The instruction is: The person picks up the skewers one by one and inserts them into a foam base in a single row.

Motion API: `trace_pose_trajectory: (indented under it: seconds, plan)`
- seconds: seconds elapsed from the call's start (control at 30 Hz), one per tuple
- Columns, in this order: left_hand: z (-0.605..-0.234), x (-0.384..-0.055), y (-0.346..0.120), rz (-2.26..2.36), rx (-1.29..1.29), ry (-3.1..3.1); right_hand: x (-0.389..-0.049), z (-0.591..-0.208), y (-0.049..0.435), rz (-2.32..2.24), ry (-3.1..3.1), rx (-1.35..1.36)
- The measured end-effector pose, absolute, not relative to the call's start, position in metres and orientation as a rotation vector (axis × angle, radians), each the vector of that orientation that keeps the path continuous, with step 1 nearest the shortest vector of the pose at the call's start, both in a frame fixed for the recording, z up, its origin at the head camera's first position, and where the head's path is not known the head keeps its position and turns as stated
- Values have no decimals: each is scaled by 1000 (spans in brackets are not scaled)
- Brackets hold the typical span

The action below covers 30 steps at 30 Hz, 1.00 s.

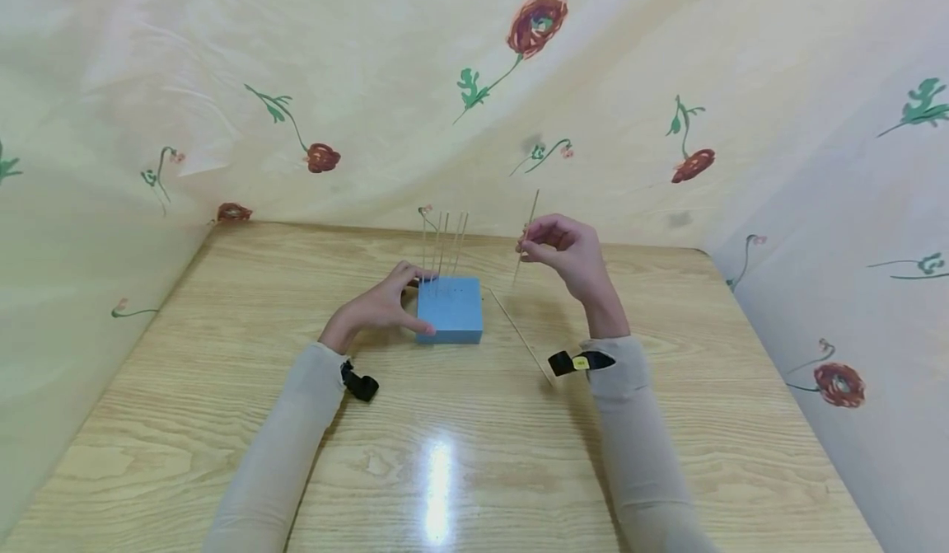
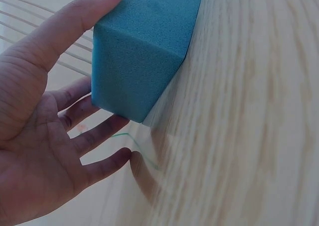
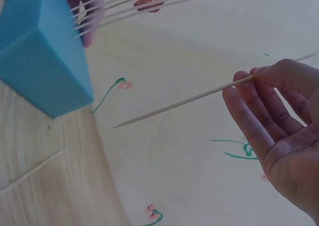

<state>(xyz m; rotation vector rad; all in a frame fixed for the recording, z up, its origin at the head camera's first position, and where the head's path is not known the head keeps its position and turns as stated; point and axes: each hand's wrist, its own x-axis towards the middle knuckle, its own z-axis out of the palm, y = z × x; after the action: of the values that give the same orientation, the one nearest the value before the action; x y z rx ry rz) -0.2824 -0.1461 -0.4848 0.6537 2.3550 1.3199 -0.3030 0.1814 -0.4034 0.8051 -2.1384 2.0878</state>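
A blue foam block [image 1: 460, 311] sits on the table, with several thin wooden skewers [image 1: 442, 244] standing in its left part. My left hand [image 1: 380, 300] holds the block from the left side, thumb at the near edge and fingers at the far side. To the right of the block and above the table, my right hand [image 1: 567, 252] pinches one wooden skewer [image 3: 174, 105] between thumb and fingertips. Its sharp tip points down toward the table. In the right wrist view the skewer's tip is apart from the foam block [image 3: 50, 52].
Another skewer [image 1: 521, 336] lies on the wooden table [image 1: 511, 454] just right of the block. A flower-patterned sheet [image 1: 385, 83] hangs behind the table and along both sides. Black straps with small cameras [image 1: 359, 384] sit on both wrists.
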Motion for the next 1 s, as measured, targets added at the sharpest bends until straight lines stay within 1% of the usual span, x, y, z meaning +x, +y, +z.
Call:
trace_pose_trajectory:
  seconds: [0.33,0.6,1.0]
  plan:
    - [-485,-282,-146,1333,640,2348,-302,-394,167,2180,-2037,813]
    - [-485,-283,-146,1330,653,2348,-300,-392,154,2196,-1979,871]
    - [-482,-282,-146,1335,636,2350,-298,-402,131,2238,-1985,910]
